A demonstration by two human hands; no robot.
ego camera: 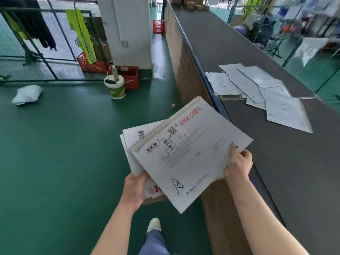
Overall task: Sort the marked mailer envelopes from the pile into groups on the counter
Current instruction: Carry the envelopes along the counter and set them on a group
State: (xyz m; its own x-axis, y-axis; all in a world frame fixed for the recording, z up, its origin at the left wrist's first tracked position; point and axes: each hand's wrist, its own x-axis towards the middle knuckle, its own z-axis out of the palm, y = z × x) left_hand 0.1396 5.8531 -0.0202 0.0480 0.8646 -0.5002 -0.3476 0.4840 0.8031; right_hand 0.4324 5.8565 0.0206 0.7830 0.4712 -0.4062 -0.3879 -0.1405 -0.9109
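- We see the left hand [135, 188] curled under a stack [137, 142] of flat white paper mailers, thumb on the edge, holding it from below over the green floor [55, 144].
- The right hand [238, 162] pinches the near right corner of the top mailer [191, 153], thumb on its face, fingers beneath.
- That mailer is a stiff white rectangle with a barcode label, red printing and a handwritten black mark near its lower edge.
- On the grey, matte table [276, 172] to the right lies a loose group [257, 89] of similar white mailers, overlapping and fanned.
- A white plastic bucket [116, 86] and a red crate [129, 77] stand on the floor by a pillar.
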